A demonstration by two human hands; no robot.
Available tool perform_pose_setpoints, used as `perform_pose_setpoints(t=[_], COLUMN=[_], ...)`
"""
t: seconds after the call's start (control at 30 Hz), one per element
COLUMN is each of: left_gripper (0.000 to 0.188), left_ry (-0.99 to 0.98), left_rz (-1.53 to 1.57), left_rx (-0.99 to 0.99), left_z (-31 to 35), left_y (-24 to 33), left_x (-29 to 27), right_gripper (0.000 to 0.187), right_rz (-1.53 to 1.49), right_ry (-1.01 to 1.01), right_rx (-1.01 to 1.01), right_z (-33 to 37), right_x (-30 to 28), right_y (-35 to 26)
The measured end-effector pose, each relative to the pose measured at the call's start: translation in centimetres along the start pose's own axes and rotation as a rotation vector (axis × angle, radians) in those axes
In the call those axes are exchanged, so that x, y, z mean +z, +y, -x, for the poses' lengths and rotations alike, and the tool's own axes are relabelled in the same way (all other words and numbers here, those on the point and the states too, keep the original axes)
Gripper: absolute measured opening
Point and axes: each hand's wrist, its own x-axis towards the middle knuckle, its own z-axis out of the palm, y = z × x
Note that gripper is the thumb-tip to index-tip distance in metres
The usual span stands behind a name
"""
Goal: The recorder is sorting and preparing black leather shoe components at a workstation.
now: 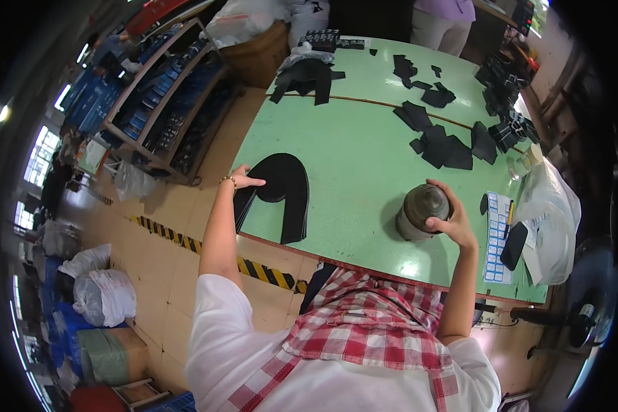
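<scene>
At eight o'clock on the green tabletop, the left hand's fingers pinched a stack of flat black U-shaped sheets, likely light, bendy, best edge-gripped; at five, the right hand's fingers wrapped a dark, domed, seemingly heavy cylinder.

My head-worn left camera looks steeply down and forward over my apron through a wide fisheye lens. My left hand, right hand and the counter register at close range; the shelving rack stands farther off, bent toward the rim.
</scene>
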Motion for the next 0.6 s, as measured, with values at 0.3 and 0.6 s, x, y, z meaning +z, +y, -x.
perform_pose_setpoints(t=[0.3, 0.6], left_gripper=[0.081, 0.071], left_ry=[-0.110, 0.037], left_rz=[0.178, 0.674], left_rx=[0.142, 0.476], left_z=[1.1, 6.9], left_y=[1.4, 8.6], left_x=[1.1, 6.7], right_gripper=[0.069, 0.036], right_rz=[0.719, 0.527], right_ry=[0.479, 0.180], right_rx=[-0.194, -0.325], right_z=[2.6, 0.4], right_x=[1.2, 7.5], right_y=[-3.9, -6.2])
